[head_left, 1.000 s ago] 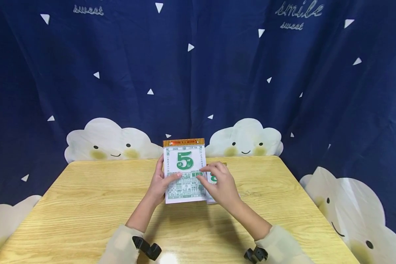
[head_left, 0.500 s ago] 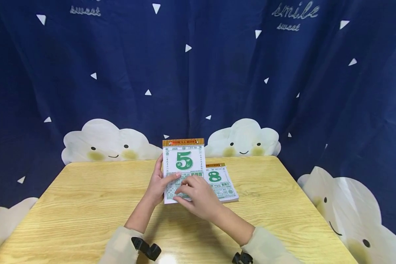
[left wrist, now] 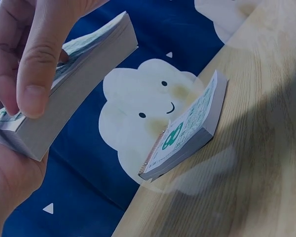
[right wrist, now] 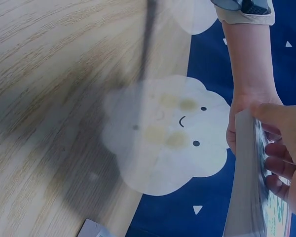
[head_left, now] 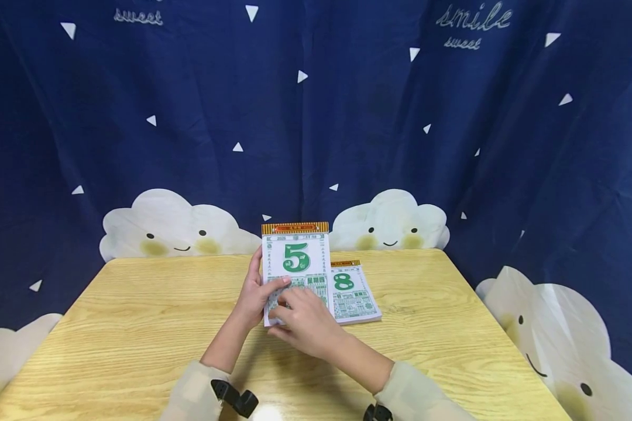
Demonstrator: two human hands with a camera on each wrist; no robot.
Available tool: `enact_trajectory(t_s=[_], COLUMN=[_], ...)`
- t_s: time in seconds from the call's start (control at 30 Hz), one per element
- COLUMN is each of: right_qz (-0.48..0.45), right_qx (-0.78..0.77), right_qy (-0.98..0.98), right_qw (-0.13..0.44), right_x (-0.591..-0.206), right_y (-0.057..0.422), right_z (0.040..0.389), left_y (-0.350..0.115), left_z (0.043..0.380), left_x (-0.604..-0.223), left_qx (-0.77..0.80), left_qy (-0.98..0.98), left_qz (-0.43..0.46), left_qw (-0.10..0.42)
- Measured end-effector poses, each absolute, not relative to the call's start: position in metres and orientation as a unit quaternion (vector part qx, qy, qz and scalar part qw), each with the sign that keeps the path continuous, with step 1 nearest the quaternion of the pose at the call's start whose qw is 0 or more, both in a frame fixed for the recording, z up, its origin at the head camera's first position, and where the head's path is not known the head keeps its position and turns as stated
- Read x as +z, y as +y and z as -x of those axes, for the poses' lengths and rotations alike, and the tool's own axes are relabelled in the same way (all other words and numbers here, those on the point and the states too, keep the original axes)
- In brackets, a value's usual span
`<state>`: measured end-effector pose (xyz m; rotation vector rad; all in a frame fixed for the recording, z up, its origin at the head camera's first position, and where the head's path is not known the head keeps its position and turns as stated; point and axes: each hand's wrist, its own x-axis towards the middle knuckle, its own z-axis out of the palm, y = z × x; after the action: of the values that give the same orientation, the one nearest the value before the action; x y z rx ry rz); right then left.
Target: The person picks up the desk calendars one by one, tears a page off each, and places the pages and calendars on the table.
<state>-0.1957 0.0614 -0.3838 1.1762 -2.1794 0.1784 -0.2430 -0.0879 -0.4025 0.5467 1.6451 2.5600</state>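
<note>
A thick tear-off calendar [head_left: 296,257] with a big green 5 and an orange-striped header is held raised above the table. My left hand [head_left: 251,297] grips its left side, thumb across the front page, the other fingers mostly hidden behind. Over its lower left part is my right hand [head_left: 308,323], fingers bent. The left wrist view shows this hand's thumb [left wrist: 34,96] and fingertips close together at the block's corner [left wrist: 15,126]; whether they pinch a sheet cannot be made out. A second calendar [head_left: 354,292], marked 8, lies on the table just right of the held one.
The light wooden table [head_left: 153,327] ends at a dark blue curtain [head_left: 274,105] with white triangles and smiling clouds. Each forearm wears a black strapped device [head_left: 234,399] at the sleeve.
My right hand has moved left and down from the calendar's right edge to its lower left part, uncovering the second calendar. The left hand keeps its grip almost unmoved.
</note>
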Motion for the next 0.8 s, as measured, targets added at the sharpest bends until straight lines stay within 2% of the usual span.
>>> enact_trajectory(t_s=[0.8], right_qz=[-0.447], right_qx=[0.081], right_qy=[-0.841], right_qw=[0.293], right_x=[-0.3833], right_y=[0.0589], right_z=[0.1978], left_y=[-0.0922], left_z=[0.2443], left_x=[-0.4066], left_qx=[0.826], left_qy=[0.535], left_qz=[-0.175], left_qw=[0.015])
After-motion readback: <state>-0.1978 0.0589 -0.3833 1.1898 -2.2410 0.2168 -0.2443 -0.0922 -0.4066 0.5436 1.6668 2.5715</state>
